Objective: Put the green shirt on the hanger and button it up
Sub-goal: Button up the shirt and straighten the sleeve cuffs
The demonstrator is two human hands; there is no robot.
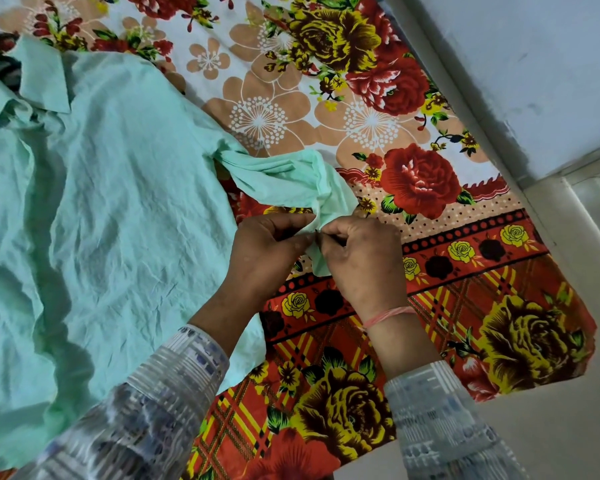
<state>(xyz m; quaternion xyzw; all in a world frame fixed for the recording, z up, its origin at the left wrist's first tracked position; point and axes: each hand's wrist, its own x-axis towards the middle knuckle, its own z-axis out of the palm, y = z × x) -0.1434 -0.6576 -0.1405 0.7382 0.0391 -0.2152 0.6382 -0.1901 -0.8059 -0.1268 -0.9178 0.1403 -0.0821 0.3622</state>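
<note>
Hands [267, 244] [361, 251] pinch green shirt [101, 202] cuff [317, 233], grips closed.

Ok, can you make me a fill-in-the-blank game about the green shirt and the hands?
1. The green shirt lies spread on a bedsheet printed with ____.
2. The left hand and the right hand both pinch the end of the shirt's ____.
3. The wrist of the right hand wears a thin ____ thread.
4. The shirt's ____ lies at the top left of the picture.

Missing words: flowers; sleeve; pink; collar
</note>
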